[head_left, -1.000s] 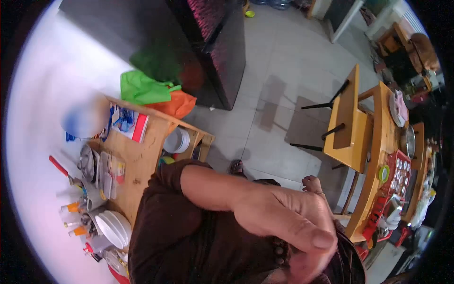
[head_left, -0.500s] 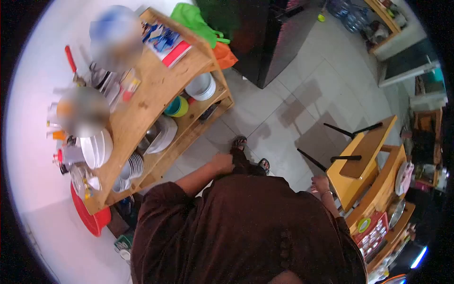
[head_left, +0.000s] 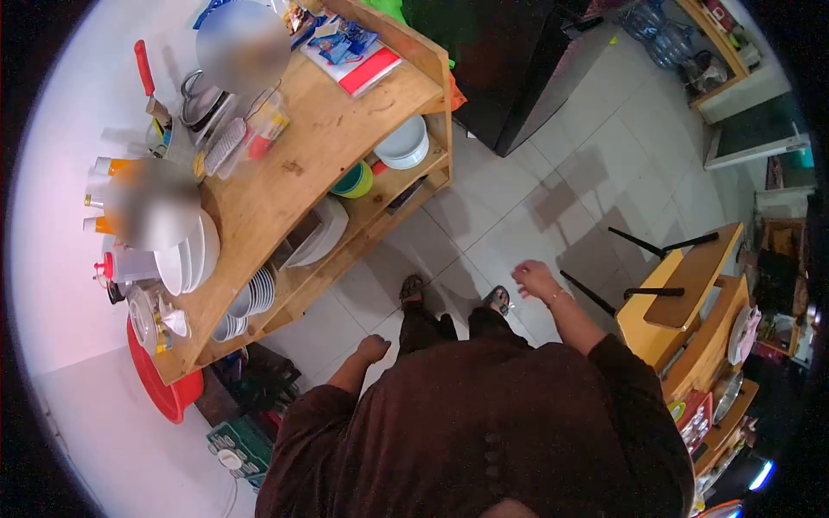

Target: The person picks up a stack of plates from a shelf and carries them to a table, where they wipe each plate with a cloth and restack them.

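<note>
My left hand hangs beside my body, its fingers curled in with nothing visible in them. It is nearest to the wooden shelf unit on the left but apart from it. My right hand is held forward over the tiled floor, fingers loosely bent and apart, holding nothing. A yellow table or chair piece with black legs stands to its right, not touched. Both sandalled feet show on the floor between my hands.
White bowls, a knife with a red handle and blue packets are on the shelf top. Stacked plates and white containers fill the lower shelf. A dark cabinet stands ahead; a red basin is at left.
My right hand has swung forward and inward, away from the yellow furniture. My left hand has moved back toward my side. The view has shifted, and my feet have changed position.
</note>
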The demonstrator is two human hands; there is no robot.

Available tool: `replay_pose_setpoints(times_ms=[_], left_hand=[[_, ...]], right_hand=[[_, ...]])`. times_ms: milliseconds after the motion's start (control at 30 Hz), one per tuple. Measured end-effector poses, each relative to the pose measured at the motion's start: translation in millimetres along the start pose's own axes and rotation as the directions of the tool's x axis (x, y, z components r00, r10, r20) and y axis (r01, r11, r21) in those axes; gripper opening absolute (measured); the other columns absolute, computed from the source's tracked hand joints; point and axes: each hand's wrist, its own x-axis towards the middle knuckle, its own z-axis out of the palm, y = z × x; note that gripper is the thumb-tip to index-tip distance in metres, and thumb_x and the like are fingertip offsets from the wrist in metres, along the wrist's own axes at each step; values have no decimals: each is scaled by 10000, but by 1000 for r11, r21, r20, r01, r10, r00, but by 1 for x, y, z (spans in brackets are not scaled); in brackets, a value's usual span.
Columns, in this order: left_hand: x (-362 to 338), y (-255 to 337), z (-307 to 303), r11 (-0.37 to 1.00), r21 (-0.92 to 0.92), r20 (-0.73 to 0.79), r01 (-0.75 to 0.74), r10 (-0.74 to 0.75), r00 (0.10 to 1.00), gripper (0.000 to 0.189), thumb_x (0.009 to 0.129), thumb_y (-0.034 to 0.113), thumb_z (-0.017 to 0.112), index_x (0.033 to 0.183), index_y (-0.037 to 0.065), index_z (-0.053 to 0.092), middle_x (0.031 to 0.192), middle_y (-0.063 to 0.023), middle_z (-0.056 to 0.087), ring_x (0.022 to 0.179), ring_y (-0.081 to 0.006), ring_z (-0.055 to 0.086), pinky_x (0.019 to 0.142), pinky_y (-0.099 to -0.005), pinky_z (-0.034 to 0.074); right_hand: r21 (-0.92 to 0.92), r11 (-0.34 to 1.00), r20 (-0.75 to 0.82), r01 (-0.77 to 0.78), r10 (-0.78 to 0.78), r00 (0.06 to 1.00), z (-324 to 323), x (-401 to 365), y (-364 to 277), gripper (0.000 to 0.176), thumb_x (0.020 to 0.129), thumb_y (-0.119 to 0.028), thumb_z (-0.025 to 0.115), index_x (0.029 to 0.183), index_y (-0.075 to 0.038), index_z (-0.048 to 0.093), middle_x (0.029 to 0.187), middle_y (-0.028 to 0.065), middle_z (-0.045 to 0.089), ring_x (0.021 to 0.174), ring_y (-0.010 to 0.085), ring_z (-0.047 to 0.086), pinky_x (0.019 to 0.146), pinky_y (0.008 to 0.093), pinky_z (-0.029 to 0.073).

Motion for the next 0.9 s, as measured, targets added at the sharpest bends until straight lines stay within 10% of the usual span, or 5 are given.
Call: replay_pose_setpoints(times_ms=[233, 333, 533, 733, 900], left_hand=[[-47, -74, 21, 760, -648, -200, 52, -236, 951, 369, 889, 372, 537, 1032, 56, 662, 1043, -186, 653, 965, -363, 626, 861, -440, 504], [-51, -133, 58, 984, -65, -312, -164, 136, 940, 392, 888, 390, 547, 1013, 37, 659, 1044, -170, 658, 953, -326, 640, 823, -419, 518], [-84, -196, 95, 791, -607, -152, 75, -208, 966, 247, 819, 255, 640, 925, 32, 644, 1033, -130, 670, 906, -282, 654, 746, -410, 547], [-78, -235, 157, 984, -22, -414, -176, 152, 898, 235, 733, 204, 731, 932, 90, 683, 1007, -86, 678, 875, -196, 666, 706, -378, 564], [-49, -236, 157, 923, -234, -515, -307, 150, 844, 298, 782, 223, 721, 1029, 69, 656, 1004, -105, 673, 869, -188, 677, 667, -350, 574]], right_hand=[[160, 981, -268, 113, -67, 961, 33, 165, -138, 333, 863, -287, 627, 993, 19, 603, 749, 107, 623, 546, 191, 632, 442, 311, 520], [385, 915, -388, -122, 280, 878, 32, 221, -203, 412, 859, -326, 649, 1050, 34, 589, 727, 131, 637, 539, 202, 640, 437, 316, 519], [123, 978, -763, -170, 202, 614, 45, 322, -213, 485, 880, -307, 633, 1214, 23, 511, 910, 167, 682, 593, 233, 672, 474, 317, 536], [352, 903, -565, -245, 414, 713, 36, 364, -209, 481, 862, -311, 620, 1193, 16, 500, 1090, 232, 651, 1032, 377, 627, 870, 436, 500], [365, 898, -603, -246, 429, 673, 35, 369, -210, 325, 892, -185, 516, 1167, -15, 546, 1089, 229, 651, 1025, 378, 634, 862, 452, 511]])
